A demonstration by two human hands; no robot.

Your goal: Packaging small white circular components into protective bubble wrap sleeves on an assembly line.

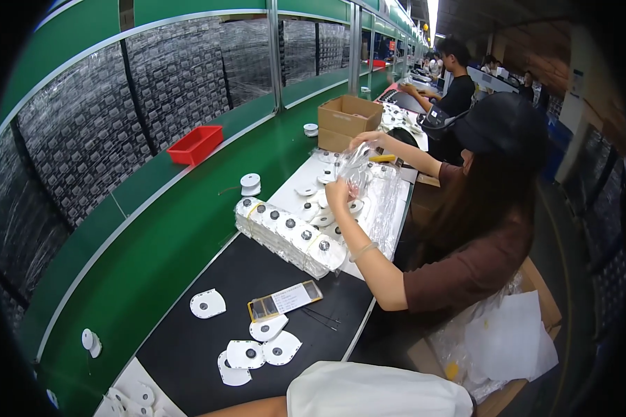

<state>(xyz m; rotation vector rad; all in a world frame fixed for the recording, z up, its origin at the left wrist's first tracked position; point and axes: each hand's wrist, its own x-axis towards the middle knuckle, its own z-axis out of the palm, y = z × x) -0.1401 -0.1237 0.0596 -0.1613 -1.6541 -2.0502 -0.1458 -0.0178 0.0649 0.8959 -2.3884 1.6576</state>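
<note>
Closest, the wearer's bare forearm (250, 407) leaves a white sleeve (382, 390) at the bench's near edge; both hands are out of sight, so I can't tell how the fingers stand. On the black mat (188, 351) beyond, four white rounded plates (255, 347) lie bunched, dark centres up; another sits by the left edge. A bundled plate stack (289, 238) runs lengthwise along the far edge. Past it, a co-worker (476, 271) holds a clear bag (355, 167).

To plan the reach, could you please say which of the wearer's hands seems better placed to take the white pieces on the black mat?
Tentatively the right hand: neither hand shows, but a white sleeve and bare forearm, seemingly the right arm's, lie at the lower edge, close to the white pieces.
</note>
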